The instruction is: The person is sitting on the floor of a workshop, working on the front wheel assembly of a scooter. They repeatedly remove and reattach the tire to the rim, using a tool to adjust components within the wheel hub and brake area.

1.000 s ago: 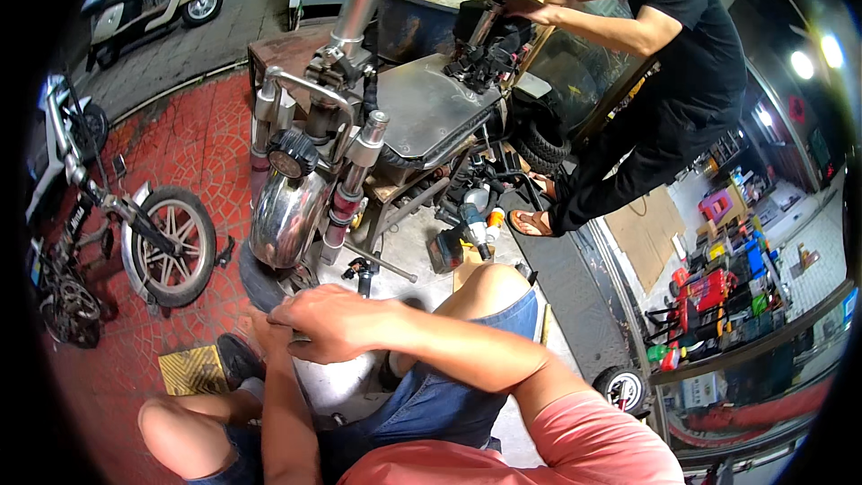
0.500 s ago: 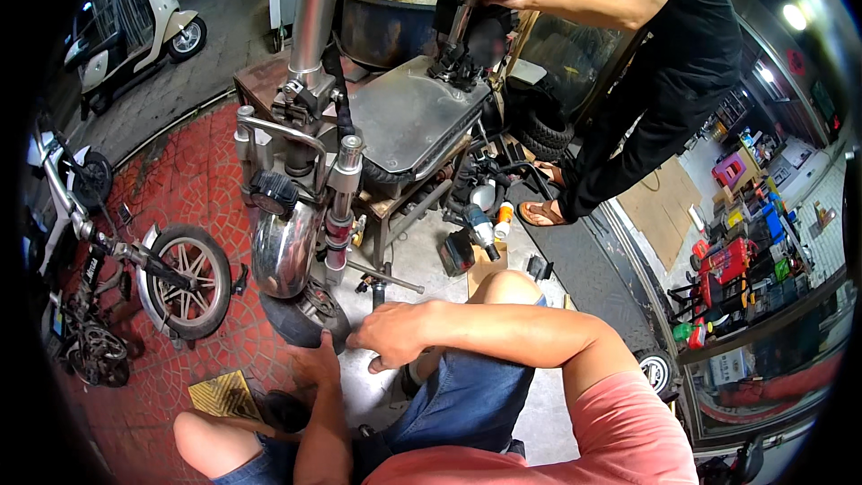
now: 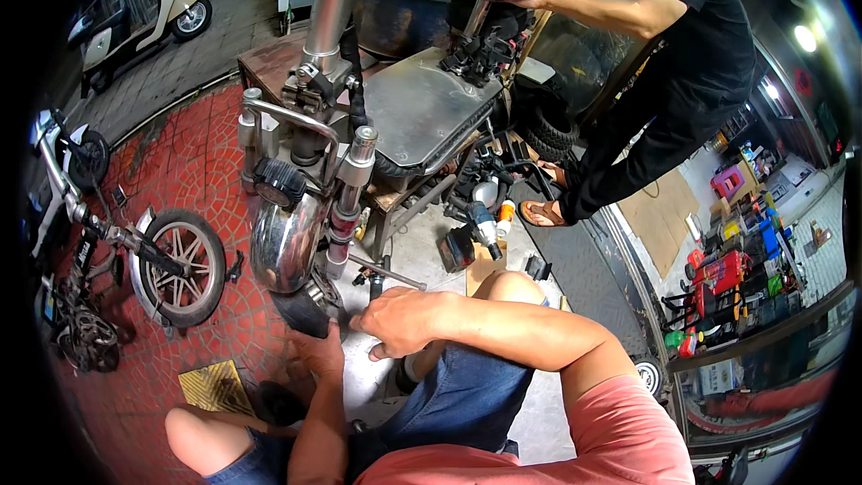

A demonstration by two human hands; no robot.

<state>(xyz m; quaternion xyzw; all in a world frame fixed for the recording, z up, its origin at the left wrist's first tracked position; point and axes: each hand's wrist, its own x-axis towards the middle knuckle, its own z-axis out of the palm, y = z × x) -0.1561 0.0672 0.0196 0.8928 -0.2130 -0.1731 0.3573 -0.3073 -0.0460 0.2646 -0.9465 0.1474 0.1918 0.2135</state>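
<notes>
My left hand (image 3: 316, 348) is on the lower edge of the black front tyre (image 3: 298, 311) of an upright scooter front end, its thumb raised along the tyre's side. My right hand (image 3: 398, 321) is just right of that wheel with fingers curled; what it holds, if anything, is hidden. Above the tyre are a chrome mudguard (image 3: 283, 251), a round black lamp (image 3: 277, 181) and silver fork legs (image 3: 359, 162). A metal bar (image 3: 391, 276) lies behind my right hand. The scooter's grey deck (image 3: 422, 112) rests on a low stand (image 3: 260, 66).
A co-worker in black (image 3: 673, 108) works at the scooter's handlebar. A cordless impact wrench (image 3: 476, 224), bottle (image 3: 505, 216) and spare tyres (image 3: 543, 130) lie beside it. A bike wheel (image 3: 180, 268) is at left, a white scooter (image 3: 144, 27) on the street, crowded shop goods (image 3: 718, 287) at right.
Both my hands have moved from higher and further left down to the front wheel's lower part and separated slightly. More of the tyre shows. The view has shifted.
</notes>
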